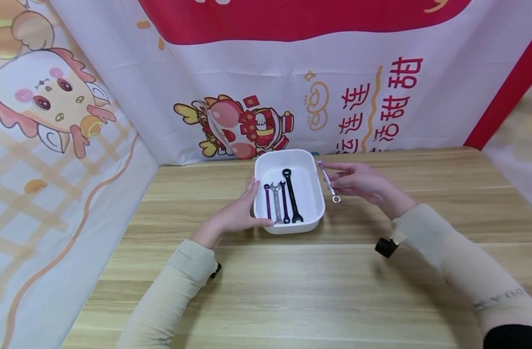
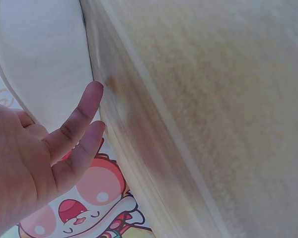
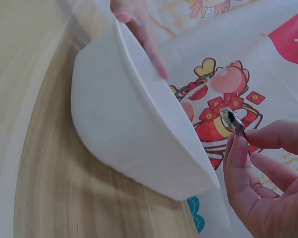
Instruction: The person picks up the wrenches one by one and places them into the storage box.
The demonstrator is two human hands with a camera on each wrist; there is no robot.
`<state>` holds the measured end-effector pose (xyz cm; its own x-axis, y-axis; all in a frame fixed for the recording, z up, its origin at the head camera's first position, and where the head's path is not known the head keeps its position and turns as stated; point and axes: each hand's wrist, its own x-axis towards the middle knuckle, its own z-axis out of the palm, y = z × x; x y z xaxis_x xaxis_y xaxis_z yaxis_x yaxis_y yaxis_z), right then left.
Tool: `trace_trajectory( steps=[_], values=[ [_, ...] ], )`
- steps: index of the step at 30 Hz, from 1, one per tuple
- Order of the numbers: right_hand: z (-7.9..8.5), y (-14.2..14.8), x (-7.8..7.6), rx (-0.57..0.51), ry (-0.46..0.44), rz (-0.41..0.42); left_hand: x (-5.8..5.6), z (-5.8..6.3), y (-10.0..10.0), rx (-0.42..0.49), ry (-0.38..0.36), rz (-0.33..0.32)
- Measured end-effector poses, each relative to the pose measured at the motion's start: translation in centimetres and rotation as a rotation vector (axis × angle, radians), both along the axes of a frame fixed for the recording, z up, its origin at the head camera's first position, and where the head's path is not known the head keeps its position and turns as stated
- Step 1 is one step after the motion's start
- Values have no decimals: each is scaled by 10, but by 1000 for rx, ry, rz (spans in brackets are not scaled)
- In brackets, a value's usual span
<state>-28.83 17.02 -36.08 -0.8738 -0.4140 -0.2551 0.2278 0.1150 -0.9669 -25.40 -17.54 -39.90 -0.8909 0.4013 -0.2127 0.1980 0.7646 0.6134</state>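
A white plastic basin [image 1: 308,194] holds several wrenches: a purple one [image 1: 268,201] at the left, a silver one [image 1: 276,203], a second purple one [image 1: 285,201] and a larger black one [image 1: 291,194]. My left hand [image 1: 231,213] rests against the basin's left side, thumb at the front rim; its extended fingers [image 2: 72,126] lie along the outer wall in the left wrist view. Just right of the basin, my right hand [image 1: 357,183] pinches a silver wrench [image 1: 328,180], ring end toward me. Its end [image 3: 232,120] shows between thumb and fingers in the right wrist view.
The basin stands near the back edge of a wood-grain table [image 1: 301,281]. Behind it hangs a printed white and red cloth [image 1: 266,68], and another printed cloth [image 1: 52,194] covers the left side.
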Motion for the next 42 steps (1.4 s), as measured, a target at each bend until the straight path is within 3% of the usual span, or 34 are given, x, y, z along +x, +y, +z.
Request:
trace_trajectory(
  steps=[17, 42],
  values=[
    [-4, -38, -10, -16, -31, -33, -3, -3, -2, 3, -6, 0],
    [-9, -79, -18, 137, 21, -72, -4, -5, -2, 3, -3, -4]
  ],
)
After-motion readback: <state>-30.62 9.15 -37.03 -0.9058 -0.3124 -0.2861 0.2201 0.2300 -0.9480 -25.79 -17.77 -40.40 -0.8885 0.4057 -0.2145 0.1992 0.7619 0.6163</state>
